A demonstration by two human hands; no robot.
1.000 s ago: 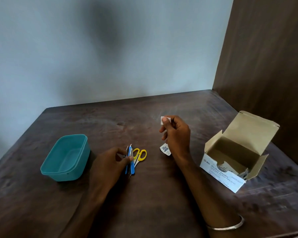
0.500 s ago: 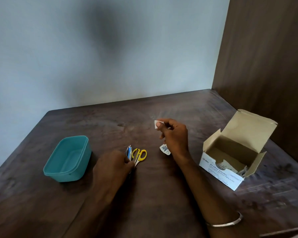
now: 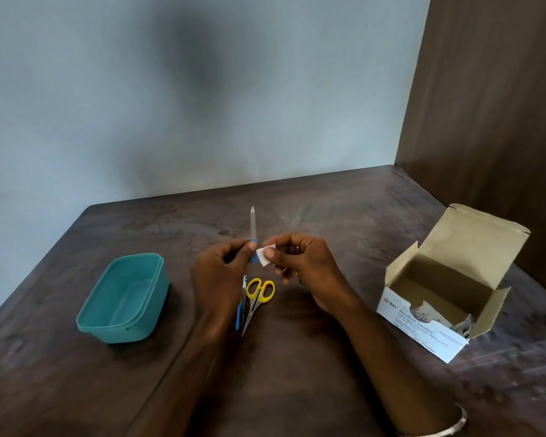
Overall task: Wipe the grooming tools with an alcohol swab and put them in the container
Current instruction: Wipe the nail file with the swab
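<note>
I logged: left hand (image 3: 221,272) pinched nail file (image 3: 252,228) upright; right hand (image 3: 300,263) pinched swab (image 3: 264,255) beside file handle; teal container (image 3: 123,298) left.

Both forearms reached up from the bottom of the frame and met at its centre. The left hand (image 3: 219,272) pinched a nail file (image 3: 252,230) upright; the right hand (image 3: 309,269), just beside it, pinched a white swab (image 3: 263,255) between thumb and fingers.

Home corner, wooden table (image 3: 297,389), plain painted wall (image 3: 139,105)
</note>
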